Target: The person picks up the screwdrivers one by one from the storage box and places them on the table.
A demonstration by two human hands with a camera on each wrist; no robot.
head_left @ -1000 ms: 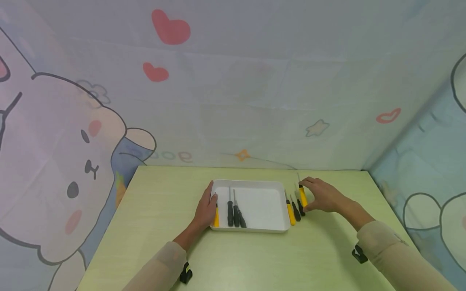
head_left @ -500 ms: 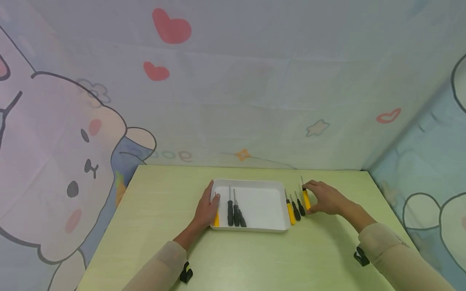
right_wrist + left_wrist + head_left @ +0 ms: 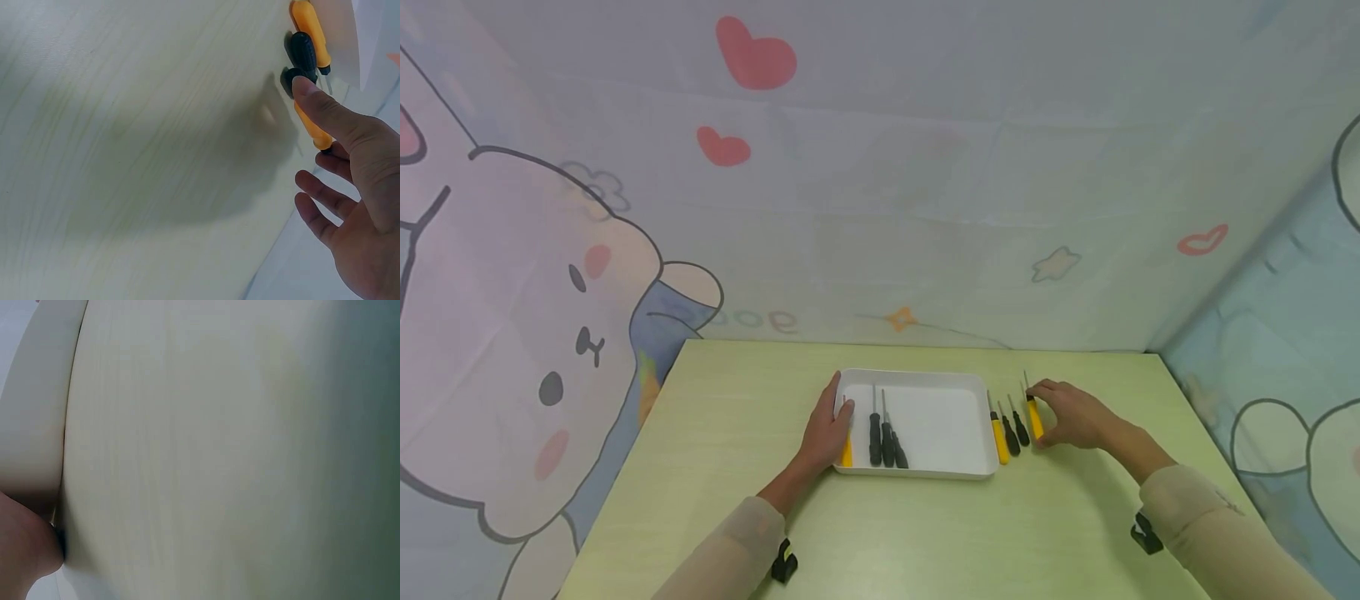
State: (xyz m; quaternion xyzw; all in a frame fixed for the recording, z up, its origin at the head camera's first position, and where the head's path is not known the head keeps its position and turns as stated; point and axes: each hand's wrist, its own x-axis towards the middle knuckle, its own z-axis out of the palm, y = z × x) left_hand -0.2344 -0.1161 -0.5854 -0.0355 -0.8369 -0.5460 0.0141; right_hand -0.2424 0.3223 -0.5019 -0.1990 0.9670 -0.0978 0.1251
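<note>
My left hand (image 3: 827, 429) grips the left rim of a white tray (image 3: 940, 429), thumb over the inside and fingers along the outer wall. Under that thumb lies a yellow screwdriver (image 3: 847, 451), partly hidden. Several black screwdrivers (image 3: 875, 439) lie near it in the tray. To the right of the tray, my right hand (image 3: 1070, 414) pinches a yellow-handled screwdriver (image 3: 1034, 417), its shaft pointing away from me. The right wrist view shows the thumb at the end of the yellow handle (image 3: 312, 128), with the other fingers loosely spread.
Between the tray and my right hand lie another yellow screwdriver (image 3: 999, 437) and two black screwdrivers (image 3: 1010, 435), side by side. All stand on a pale green table (image 3: 925, 533). A printed cloth (image 3: 925, 208) hangs behind the table's far edge.
My right hand has shifted slightly right and toward me with the yellow screwdriver, away from the black ones beside it. The left hand and the tray stay put.
</note>
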